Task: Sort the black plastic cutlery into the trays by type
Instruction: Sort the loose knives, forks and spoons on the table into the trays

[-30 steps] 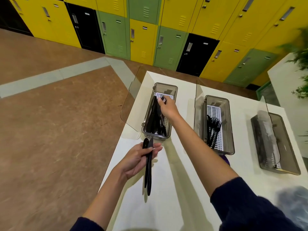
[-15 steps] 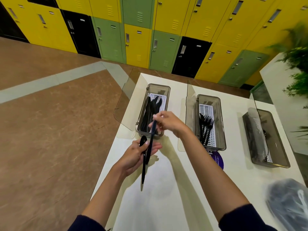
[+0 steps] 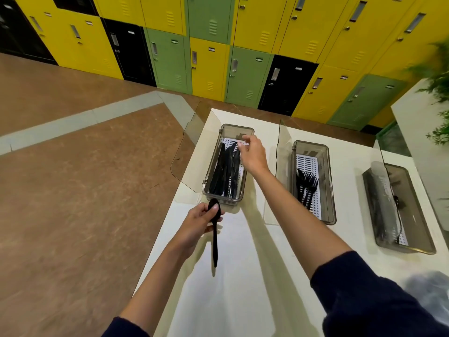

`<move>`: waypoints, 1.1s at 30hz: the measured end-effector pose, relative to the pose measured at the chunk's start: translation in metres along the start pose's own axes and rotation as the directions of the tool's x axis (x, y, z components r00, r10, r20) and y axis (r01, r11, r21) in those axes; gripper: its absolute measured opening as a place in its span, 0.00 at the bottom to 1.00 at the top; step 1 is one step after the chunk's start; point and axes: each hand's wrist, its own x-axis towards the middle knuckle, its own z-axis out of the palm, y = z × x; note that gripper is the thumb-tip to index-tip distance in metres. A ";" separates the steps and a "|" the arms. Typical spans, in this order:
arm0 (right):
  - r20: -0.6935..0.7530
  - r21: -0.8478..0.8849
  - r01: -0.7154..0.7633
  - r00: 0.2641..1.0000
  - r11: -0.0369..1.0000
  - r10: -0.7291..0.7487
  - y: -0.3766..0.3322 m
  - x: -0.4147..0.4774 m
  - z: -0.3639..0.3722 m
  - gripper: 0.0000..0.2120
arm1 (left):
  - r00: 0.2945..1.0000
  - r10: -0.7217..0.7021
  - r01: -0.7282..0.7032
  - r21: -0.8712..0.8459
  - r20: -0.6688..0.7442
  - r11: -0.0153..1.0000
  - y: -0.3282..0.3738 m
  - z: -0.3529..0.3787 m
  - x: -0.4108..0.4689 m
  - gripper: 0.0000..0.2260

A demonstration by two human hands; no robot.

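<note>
On the white table [image 3: 243, 293] stand three smoky clear trays. The left tray [image 3: 211, 173] holds several black knives [image 3: 224, 171]. My right hand [image 3: 254, 154] reaches over its far end and pinches the tip of the rightmost knife [image 3: 236, 176], which lies in the tray. Black forks [image 3: 306, 184] lie in the middle tray [image 3: 332, 190]. Dark cutlery shows dimly in the right tray [image 3: 419, 215]. My left hand [image 3: 195, 226] hovers at the table's left edge, just before the left tray. It grips a black spoon [image 3: 215, 242] by the bowl, handle pointing toward me.
Each tray's clear lid stands open at its left side, the left one [image 3: 188, 154] overhanging the table edge. A blurred grey bag [image 3: 430, 288] lies at the near right. Brown floor and coloured lockers [image 3: 209, 69] lie beyond. A plant [image 3: 439, 93] stands at the far right.
My right hand took the knife from my left hand and carried it into the left tray. My left hand now holds only the spoon.
</note>
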 end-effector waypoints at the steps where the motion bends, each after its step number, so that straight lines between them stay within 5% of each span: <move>1: 0.004 0.005 0.021 1.000 1.000 -0.021 0.000 -0.006 -0.001 0.15 | 0.999 0.018 -0.018 0.000 -0.028 1.000 0.001 0.001 0.001 0.08; 9: 0.189 0.365 -0.008 0.980 0.931 -0.066 0.007 -0.096 -0.034 0.09 | 0.947 0.228 -0.252 -0.082 -0.226 0.964 0.018 0.030 0.000 0.03; 12: 0.198 0.383 -0.069 0.980 0.921 -0.009 0.018 -0.128 -0.061 0.11 | 0.930 0.291 -0.322 -0.119 -0.225 0.939 0.025 0.049 -0.004 0.02; 18: 0.480 0.266 -0.245 0.872 0.932 0.092 0.051 -0.180 -0.129 0.13 | 0.909 0.382 -0.398 -0.077 -0.166 0.914 0.039 0.120 -0.014 0.05; 26: 0.231 0.364 -0.216 0.963 0.906 0.137 0.116 -0.211 -0.201 0.04 | 0.936 0.349 -0.352 -0.098 -0.041 0.931 0.018 0.241 -0.021 0.04; 33: -0.179 0.324 -0.138 0.962 0.936 0.204 0.191 -0.189 -0.293 0.03 | 0.960 0.277 -0.276 -0.040 0.034 0.960 -0.015 0.339 -0.025 0.12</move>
